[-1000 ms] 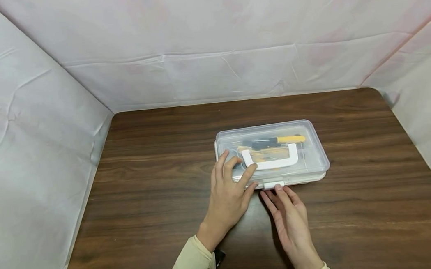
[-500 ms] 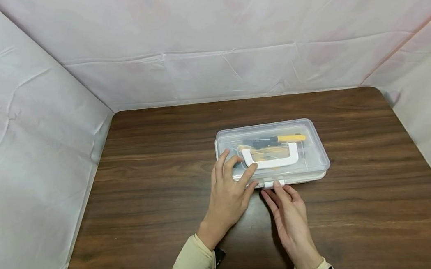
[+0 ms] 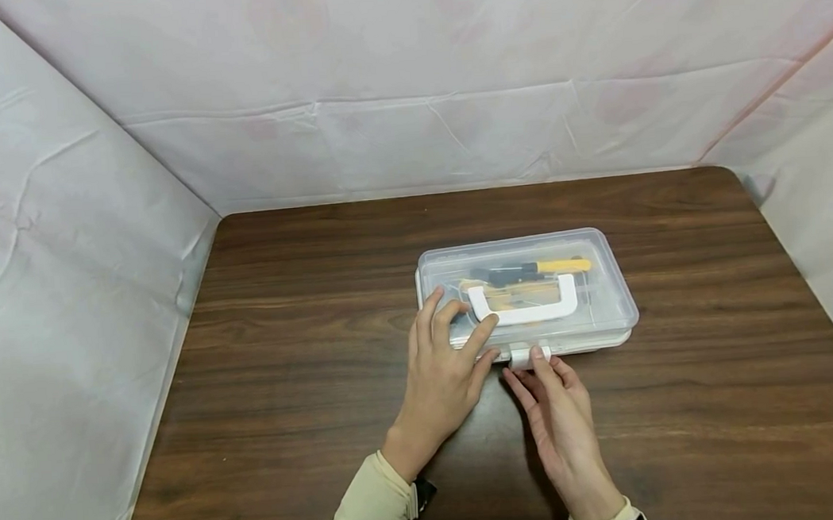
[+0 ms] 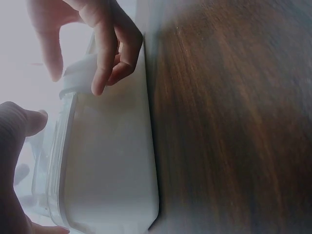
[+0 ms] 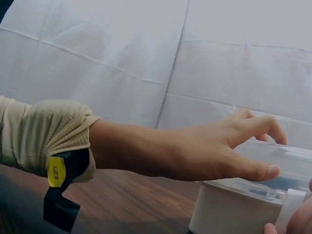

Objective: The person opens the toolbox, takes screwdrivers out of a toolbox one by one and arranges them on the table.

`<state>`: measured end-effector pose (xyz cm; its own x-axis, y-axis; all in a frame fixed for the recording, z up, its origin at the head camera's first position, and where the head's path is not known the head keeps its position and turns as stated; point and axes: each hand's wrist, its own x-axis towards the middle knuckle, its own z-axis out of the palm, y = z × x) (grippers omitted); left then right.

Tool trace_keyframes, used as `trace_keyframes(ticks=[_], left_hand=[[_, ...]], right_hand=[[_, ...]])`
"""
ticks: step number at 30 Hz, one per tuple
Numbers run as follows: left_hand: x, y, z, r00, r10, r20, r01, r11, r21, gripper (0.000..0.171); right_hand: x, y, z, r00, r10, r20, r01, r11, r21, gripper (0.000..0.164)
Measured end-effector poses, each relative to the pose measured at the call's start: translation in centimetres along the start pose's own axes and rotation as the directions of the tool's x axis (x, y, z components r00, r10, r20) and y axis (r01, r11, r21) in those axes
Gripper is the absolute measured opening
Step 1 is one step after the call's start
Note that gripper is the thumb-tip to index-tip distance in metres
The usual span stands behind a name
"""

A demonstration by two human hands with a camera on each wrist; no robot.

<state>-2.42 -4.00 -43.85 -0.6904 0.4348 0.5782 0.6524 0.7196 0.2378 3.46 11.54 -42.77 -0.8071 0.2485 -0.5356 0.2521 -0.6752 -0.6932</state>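
The box (image 3: 609, 316) lies on the table (image 3: 307, 338) (tool (image 3: 563, 266) inside), latch (image 3: 519, 357) on its near side.

A dark brown, wood-grained tabletop (image 3: 285, 339) has a rounded far right corner. Behind it hangs a creased, white, cloth-like sheet (image 3: 375, 56) with faint pink blotches; a wrinkled white side sheet (image 3: 46, 298) lines the left, an off-white side sheet (image 3: 827, 187) the right.
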Motion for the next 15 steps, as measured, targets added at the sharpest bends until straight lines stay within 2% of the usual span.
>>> trace_keyframes(ticks=[5, 15], left_hand=[[-0.02, 0.03, 0.05, 1.000, -0.002, 0.002, 0.002, 1.000, -0.003, 0.039], [0.01, 0.11, -0.01, 1.000, -0.003, -0.004, 0.003, 1.000, -0.002, 0.039]], right_hand=[[0.35, 0.01, -0.30, 1.000, -0.007, 0.014, 0.007, 1.000, -0.014, 0.031], [0.42, -0.12, -0.24, 1.000, -0.007, -0.029, 0.006, 1.000, -0.025, 0.037]])
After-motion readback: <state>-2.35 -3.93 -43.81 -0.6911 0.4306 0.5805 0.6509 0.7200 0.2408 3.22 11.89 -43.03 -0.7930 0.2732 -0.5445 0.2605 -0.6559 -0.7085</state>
